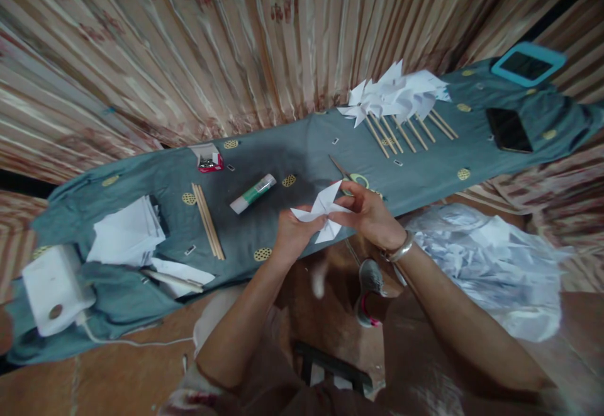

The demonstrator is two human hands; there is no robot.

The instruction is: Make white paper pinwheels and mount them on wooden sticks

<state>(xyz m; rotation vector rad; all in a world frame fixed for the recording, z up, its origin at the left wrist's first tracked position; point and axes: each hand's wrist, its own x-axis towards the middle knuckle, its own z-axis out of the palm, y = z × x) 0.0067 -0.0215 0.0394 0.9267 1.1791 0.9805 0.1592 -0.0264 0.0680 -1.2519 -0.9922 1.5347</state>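
Between my two hands, over the table's near edge, is a white paper pinwheel (pixel 325 205) with its folded blades spread. My left hand (pixel 297 230) pinches its lower left side, the thumb near the centre. On the right side, the fingers and thumb of my right hand (pixel 370 214) close on the pinwheel too. Just beyond the right hand lie scissors (pixel 357 180) with light green handles. A glue stick (pixel 253 194) with a green and white label rests on the cloth to the left. Further left are several bare wooden sticks (pixel 207 222).
Several pinwheels on sticks (pixel 401 95) lie at the back right. A red box (pixel 210 162), a paper stack (pixel 127 233) and a white device (pixel 56 290) with a cable are on the left. Right: phone (pixel 509 129), blue-framed tablet (pixel 528 63), and a plastic bag of paper (pixel 491 265) below the table.
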